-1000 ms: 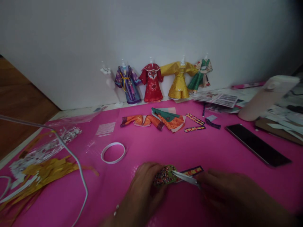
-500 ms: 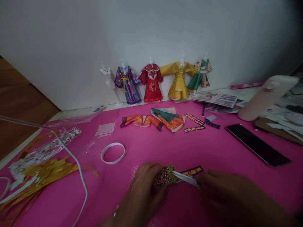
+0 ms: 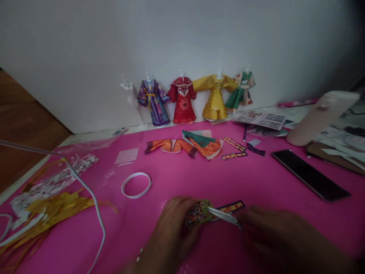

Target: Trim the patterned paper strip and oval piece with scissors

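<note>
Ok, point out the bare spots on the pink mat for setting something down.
Bare mat lies between the tape ring, the orange paper garment and the phone. The left edge is crowded with gold paper scraps and a white cable.

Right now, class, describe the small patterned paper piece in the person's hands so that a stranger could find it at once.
Start at the bright pink mat and go to its near edge, where the left hand and right hand meet. The rounded, multicoloured speckled paper piece sits at the left fingertips, with silver metal tweezers touching it. Unlike the dark-bordered patterned paper strip beside it, it is rounded and dotted.
</note>
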Motion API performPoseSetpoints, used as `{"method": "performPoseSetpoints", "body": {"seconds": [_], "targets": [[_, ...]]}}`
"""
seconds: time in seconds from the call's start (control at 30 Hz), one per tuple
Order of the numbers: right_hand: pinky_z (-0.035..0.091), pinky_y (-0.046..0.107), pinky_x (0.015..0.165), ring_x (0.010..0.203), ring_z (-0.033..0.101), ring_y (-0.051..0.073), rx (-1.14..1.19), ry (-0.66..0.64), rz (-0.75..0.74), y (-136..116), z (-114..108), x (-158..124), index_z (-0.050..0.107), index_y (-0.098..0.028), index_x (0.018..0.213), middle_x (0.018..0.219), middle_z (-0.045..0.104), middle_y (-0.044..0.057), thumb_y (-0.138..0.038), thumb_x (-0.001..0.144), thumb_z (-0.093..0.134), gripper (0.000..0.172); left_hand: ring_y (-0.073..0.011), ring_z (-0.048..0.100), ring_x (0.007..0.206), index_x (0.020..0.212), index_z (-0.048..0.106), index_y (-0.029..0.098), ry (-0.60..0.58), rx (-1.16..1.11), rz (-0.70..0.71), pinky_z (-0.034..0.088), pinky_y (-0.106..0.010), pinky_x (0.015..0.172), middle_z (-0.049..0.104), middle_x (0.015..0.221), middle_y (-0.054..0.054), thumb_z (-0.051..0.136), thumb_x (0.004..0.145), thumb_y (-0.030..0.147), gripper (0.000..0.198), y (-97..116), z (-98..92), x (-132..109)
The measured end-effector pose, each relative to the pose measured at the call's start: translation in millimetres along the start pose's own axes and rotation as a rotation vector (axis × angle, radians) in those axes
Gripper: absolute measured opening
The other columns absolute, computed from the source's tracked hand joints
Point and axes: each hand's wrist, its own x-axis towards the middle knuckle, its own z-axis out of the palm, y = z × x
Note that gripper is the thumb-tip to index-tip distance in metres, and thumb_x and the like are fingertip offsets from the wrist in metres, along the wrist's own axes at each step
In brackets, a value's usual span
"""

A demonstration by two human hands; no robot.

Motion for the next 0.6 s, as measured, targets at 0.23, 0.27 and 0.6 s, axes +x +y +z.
{"method": "performPoseSetpoints", "body": {"seconds": [0.23,0.27,0.6], "targets": [[0.047,0.027,0.057,0.068,0.071,0.018,0.052,-0.074,0.004,2.1,-0.4,-2.6,0.062,-0.031,0.104,0.092,0.074,-0.003,-0.007,0.075,0.054,0.039,-0.0211,0.062,0.107,0.131,0.046,0.031,0.011,-0.009,-0.009,0.054,-0.036,0.094,0.063,0.119,-0.003,0.067,0.087,0.008,0.053,0.7,-0.8,-0.8],[0.047,0.027,0.056,0.066,0.071,0.018,0.054,-0.071,0.007,2.0,-0.7,-2.6,0.062,-0.03,0.101,0.09,0.074,-0.003,-0.007,0.074,0.054,0.036,-0.021,0.062,0.107,0.131,0.047,0.031,0.006,-0.009,-0.011,0.054,-0.036,0.094,0.063,0.119,-0.003,0.067,0.087,0.008,0.053,0.8,-1.0,-0.5],[0.045,0.027,0.051,0.063,0.071,0.018,-0.013,-0.069,-0.02,0.4,-2.6,-0.6,0.06,-0.029,0.099,0.085,0.074,-0.004,-0.007,0.074,0.055,0.034,-0.0218,0.06,0.11,0.133,0.045,0.031,0.003,0.009,-0.009,0.053,-0.037,0.095,0.062,0.121,-0.004,0.067,0.089,0.011,0.053,-1.3,1.6,-3.8]]}}
